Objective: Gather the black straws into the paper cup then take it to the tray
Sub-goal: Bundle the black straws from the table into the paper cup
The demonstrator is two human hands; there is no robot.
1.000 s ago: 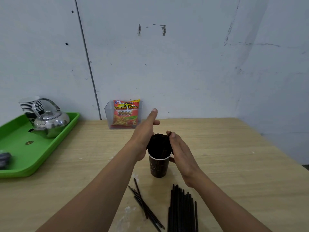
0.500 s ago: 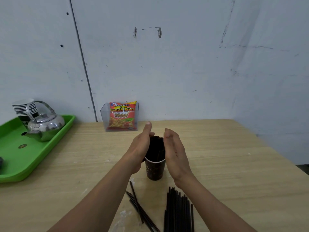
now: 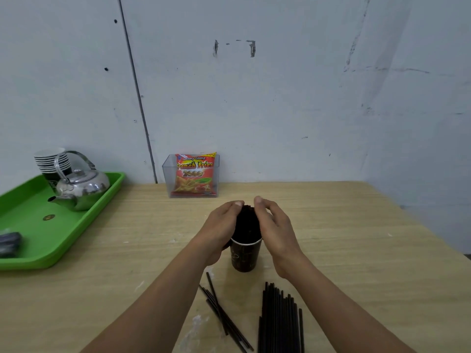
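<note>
A dark paper cup [image 3: 245, 256] with a white rim stands upright on the wooden table, packed with a bundle of black straws [image 3: 246, 225] that rises above its rim. My left hand [image 3: 221, 229] cups the bundle from the left and my right hand [image 3: 274, 229] from the right, fingertips nearly meeting over the straw tops. A loose pile of black straws [image 3: 279, 319] lies in front of the cup to the right. A few more crossed straws [image 3: 221, 312] lie to the left of that pile. The green tray [image 3: 76, 233] sits at the far left.
On the tray are a metal kettle [image 3: 81, 187], a stack of paper cups [image 3: 52, 161] and a dark object [image 3: 10, 243] at its left edge. A clear box holding a snack bag [image 3: 193, 175] stands against the wall behind the cup.
My left hand's fingers, stretched out a second ago, have curled in, and both hands have closed around the straw bundle in the cup. The cup stays in place.
</note>
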